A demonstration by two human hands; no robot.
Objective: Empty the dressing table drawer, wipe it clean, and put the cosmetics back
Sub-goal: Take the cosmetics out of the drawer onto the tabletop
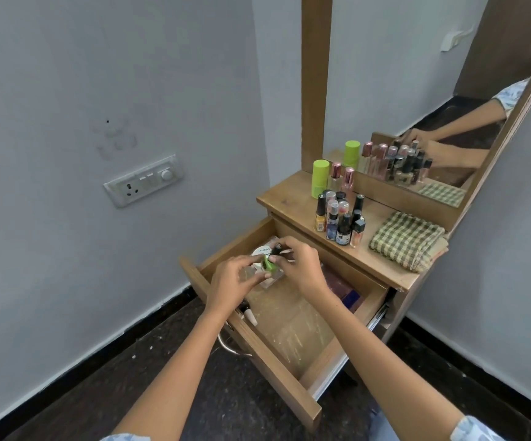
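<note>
Wooden drawer (276,370) pulled out | left hand (235,278), right hand (299,265) pinch green nail-polish bottle (47,263)

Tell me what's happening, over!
Left hand and right hand both grip a small green nail polish bottle over the open drawer. White jar still inside. Other bottles and checked cloth wait on top.
</note>
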